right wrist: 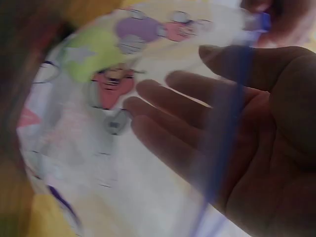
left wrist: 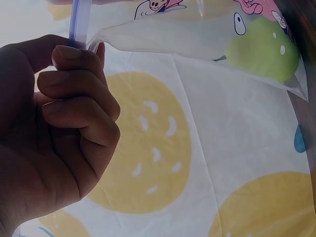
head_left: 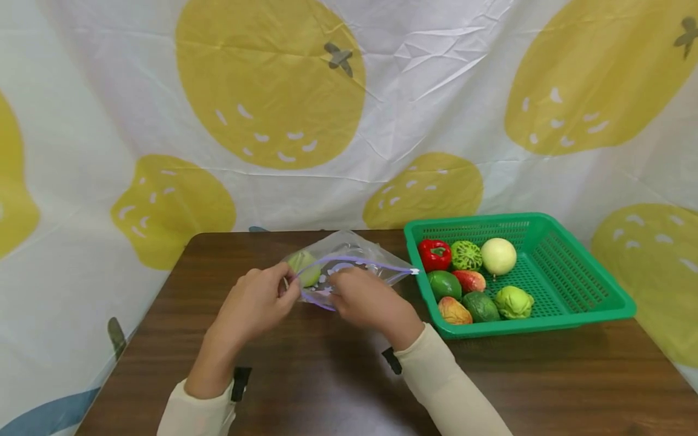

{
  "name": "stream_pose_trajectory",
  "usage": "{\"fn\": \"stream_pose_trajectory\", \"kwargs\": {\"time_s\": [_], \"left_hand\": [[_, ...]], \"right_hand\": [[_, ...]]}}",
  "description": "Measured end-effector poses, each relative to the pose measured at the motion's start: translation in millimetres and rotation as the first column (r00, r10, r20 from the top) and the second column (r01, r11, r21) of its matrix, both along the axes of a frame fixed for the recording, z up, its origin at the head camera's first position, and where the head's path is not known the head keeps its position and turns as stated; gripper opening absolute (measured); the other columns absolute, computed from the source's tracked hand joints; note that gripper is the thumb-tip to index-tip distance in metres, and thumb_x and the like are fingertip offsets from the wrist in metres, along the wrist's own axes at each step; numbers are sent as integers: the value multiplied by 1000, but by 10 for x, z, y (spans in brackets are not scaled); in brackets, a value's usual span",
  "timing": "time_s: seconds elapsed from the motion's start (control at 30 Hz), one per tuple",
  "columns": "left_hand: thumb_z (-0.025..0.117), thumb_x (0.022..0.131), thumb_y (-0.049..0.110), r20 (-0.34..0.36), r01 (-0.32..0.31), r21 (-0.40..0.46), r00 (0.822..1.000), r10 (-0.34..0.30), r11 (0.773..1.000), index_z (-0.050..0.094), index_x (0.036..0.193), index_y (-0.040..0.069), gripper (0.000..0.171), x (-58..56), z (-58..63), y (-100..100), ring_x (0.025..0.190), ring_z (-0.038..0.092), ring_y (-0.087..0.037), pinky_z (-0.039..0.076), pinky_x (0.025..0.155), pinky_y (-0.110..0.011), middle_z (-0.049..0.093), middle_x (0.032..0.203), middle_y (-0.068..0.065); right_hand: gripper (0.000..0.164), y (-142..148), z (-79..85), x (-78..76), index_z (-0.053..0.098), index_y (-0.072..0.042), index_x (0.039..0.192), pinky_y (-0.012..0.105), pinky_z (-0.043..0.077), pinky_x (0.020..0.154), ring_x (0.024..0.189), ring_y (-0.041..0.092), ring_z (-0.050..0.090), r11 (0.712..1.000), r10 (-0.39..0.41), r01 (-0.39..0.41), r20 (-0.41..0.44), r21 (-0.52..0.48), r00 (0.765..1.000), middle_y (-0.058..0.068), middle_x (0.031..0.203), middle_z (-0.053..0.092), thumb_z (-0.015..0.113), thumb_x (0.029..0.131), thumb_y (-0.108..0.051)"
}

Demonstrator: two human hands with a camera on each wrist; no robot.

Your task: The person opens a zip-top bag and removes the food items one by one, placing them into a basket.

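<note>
A clear zip bag (head_left: 349, 243) with a purple zip and printed cartoon figures lies on the table, its mouth towards the person. Inside its left part is a light green pear (head_left: 305, 268), its stem showing in the left wrist view (left wrist: 266, 52). My left hand (head_left: 256, 303) pinches the left end of the zip between thumb and fingers. My right hand (head_left: 373, 303) reaches in at the bag's mouth. Its fingers (right wrist: 173, 143) are extended past the purple zip strip (right wrist: 232, 108) with nothing seen in them; the right wrist view is blurred.
To the right stands a green plastic basket (head_left: 589, 266) holding a red pepper (head_left: 434, 255), a pale round fruit (head_left: 498, 257), a small green cabbage (head_left: 514, 302) and several other fruits and vegetables. Behind the brown table (head_left: 191, 290) hangs a lemon-print cloth (head_left: 305, 200).
</note>
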State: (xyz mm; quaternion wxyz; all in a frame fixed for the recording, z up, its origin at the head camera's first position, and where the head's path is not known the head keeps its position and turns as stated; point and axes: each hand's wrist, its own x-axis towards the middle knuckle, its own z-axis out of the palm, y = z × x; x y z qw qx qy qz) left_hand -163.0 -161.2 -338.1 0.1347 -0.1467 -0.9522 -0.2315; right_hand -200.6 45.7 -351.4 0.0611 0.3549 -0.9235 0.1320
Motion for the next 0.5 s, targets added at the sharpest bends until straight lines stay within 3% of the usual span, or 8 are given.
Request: {"fn": "stream_pose_trajectory", "kwargs": {"time_s": [0.2,0.37,0.5], "left_hand": [[58,93,21,26,6,4,1000,-6,1000,66,90,13,12,7,20,12,52,46,-12,38,50,-30,52,60,7],[58,93,21,24,10,-4,1000,-10,1000,66,89,14,11,11,25,26,51,46,-13,37,50,-30,50,58,7],[58,93,20,19,21,-5,1000,-20,1000,66,89,15,11,15,15,32,51,45,-12,37,49,-30,50,58,7]], "right_hand": [[10,-86,-152,-144,62,-9,93,40,52,74,79,20,61,999,20,-20,6,-35,1000,0,80,60,68,93,-17],[21,-139,-224,-239,62,-5,105,41,53,80,84,22,63,993,16,-7,78,-116,997,8,91,66,67,94,-23],[29,-218,-290,-359,64,-6,96,40,53,81,83,22,61,995,-12,25,139,-93,990,8,88,65,64,96,-35]]}}
